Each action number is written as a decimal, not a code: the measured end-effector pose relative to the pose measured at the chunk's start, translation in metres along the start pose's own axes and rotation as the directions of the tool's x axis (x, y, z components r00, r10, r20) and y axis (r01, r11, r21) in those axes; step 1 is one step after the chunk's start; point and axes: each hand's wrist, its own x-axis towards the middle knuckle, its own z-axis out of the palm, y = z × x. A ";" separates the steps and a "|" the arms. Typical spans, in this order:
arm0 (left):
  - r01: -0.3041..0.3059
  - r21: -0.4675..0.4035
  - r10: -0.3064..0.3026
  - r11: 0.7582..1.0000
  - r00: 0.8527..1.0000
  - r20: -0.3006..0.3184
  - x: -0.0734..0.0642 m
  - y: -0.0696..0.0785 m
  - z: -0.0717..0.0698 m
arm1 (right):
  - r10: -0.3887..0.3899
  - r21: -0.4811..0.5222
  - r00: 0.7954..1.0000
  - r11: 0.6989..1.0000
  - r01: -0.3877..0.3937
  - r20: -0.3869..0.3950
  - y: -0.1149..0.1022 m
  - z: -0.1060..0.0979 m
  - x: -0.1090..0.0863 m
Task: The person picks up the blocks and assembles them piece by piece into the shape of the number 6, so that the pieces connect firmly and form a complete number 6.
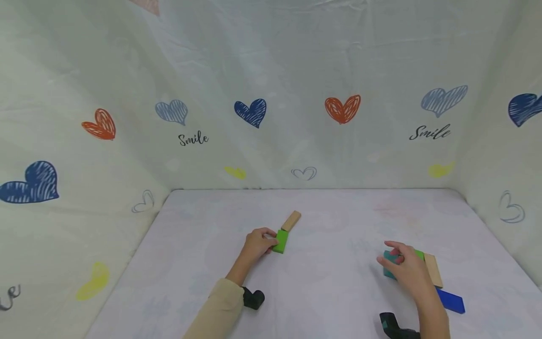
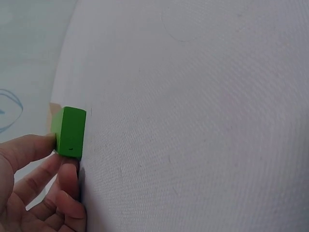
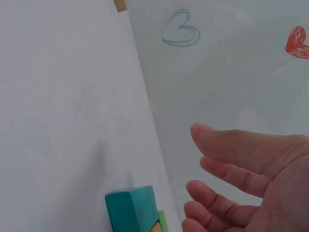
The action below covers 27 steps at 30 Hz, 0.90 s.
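Note:
My left hand [image 1: 257, 244] pinches a green block [image 1: 281, 241] between thumb and fingers on the white table. A plain wooden block [image 1: 291, 221] lies at an angle off the green block's far end, mostly hidden behind it in the left wrist view. Over a group of blocks on the right, my right hand [image 1: 407, 268] holds nothing, its thumb and fingers spread apart. Beside and partly under it in the head view are a teal block [image 3: 133, 208], another green block [image 1: 419, 254], a second wooden block [image 1: 433, 270] and a blue block [image 1: 450, 300].
A white cloth with printed hearts [image 1: 343, 109] hangs behind the table and along both sides. Dark wrist-worn devices [image 1: 254, 299] show near both wrists. Bare white tabletop [image 1: 330, 263] lies between the two groups of blocks.

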 end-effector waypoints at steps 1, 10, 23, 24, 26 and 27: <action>0.001 -0.004 -0.001 1.000 1.000 -0.001 0.000 0.000 0.000 | -0.010 -0.011 1.000 1.000 0.010 0.004 0.002 -0.001 0.001; 0.016 -0.021 -0.017 1.000 1.000 -0.017 -0.002 0.001 0.001 | 0.035 -0.069 0.998 0.997 -0.031 0.059 0.016 -0.003 0.006; 0.026 -0.017 -0.026 1.000 0.999 -0.019 -0.003 0.002 0.000 | 0.069 -0.060 0.994 0.996 -0.063 0.090 0.025 0.000 0.010; 0.027 -0.015 -0.027 1.000 0.999 -0.020 -0.003 0.002 0.000 | 0.067 -0.057 0.994 0.996 -0.062 0.091 0.025 0.000 0.010; 0.027 -0.013 -0.027 1.000 0.999 -0.022 -0.002 0.001 0.000 | 0.066 -0.055 0.993 0.997 -0.060 0.099 0.026 0.000 0.011; 0.027 -0.012 -0.027 1.000 0.999 -0.024 -0.002 0.000 0.000 | 0.064 -0.054 0.992 0.997 -0.059 0.105 0.026 0.000 0.011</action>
